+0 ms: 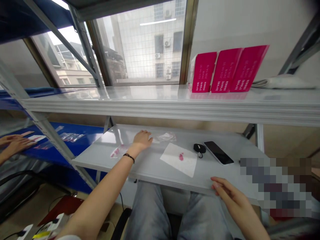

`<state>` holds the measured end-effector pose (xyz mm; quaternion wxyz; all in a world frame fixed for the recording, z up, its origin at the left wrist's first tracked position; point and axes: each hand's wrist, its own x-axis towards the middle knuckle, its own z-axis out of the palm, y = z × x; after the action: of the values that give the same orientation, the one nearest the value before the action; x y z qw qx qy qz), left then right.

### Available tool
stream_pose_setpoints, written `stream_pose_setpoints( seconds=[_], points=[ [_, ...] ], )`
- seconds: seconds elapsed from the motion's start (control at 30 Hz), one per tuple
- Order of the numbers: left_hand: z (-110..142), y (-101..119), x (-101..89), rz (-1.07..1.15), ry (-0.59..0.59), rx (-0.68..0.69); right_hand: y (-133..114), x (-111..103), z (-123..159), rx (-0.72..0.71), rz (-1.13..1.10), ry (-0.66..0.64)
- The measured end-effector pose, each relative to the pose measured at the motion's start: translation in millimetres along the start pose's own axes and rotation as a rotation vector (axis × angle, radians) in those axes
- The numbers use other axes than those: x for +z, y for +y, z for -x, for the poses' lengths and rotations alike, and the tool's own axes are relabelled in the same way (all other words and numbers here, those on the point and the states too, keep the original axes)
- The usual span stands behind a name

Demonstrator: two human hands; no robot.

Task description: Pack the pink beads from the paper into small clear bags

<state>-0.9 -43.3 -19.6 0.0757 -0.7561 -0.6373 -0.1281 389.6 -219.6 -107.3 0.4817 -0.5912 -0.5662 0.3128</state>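
Observation:
My left hand (143, 140) reaches across the grey table (152, 166), palm down, with thumb and forefinger a little apart. Whether anything lies under its palm is hidden. Just right of it are clear plastic bags (167, 136); a clear bag with pink pieces (117, 151) lies to its left, partly behind my wrist. A white paper sheet (172, 161) in the middle carries a small cluster of pink pieces (181, 156). Over the table's front edge, my right hand (230, 195) hangs with fingers loosely stretched and nothing visible in it.
A black phone (218, 152) and a small round black case (199, 148) lie right of the paper. Overhead, a shelf (150, 105) holds pink boxes (227, 71). Another person's hands (18, 143) work at a blue table (86, 131) on the left, behind a metal post (50, 138).

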Motion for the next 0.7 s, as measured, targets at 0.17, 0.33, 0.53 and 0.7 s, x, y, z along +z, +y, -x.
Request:
stream_pose_setpoints(
  seconds=[0.17,0.33,0.53,0.7],
  points=[
    [-52,71,36.9,0.139,-0.061,0.074,-8,9,5,-0.018,-0.042,-0.069],
    [-66,96,64.0,0.184,-0.081,0.048,-3,7,3,-0.011,-0.034,-0.047],
    [-55,94,72.4,0.245,-0.042,-0.038,8,7,3,0.004,-0.033,-0.064],
    [-50,82,53.5,0.436,0.163,-0.146,2,7,5,-0.004,-0.059,-0.056]
  ],
)
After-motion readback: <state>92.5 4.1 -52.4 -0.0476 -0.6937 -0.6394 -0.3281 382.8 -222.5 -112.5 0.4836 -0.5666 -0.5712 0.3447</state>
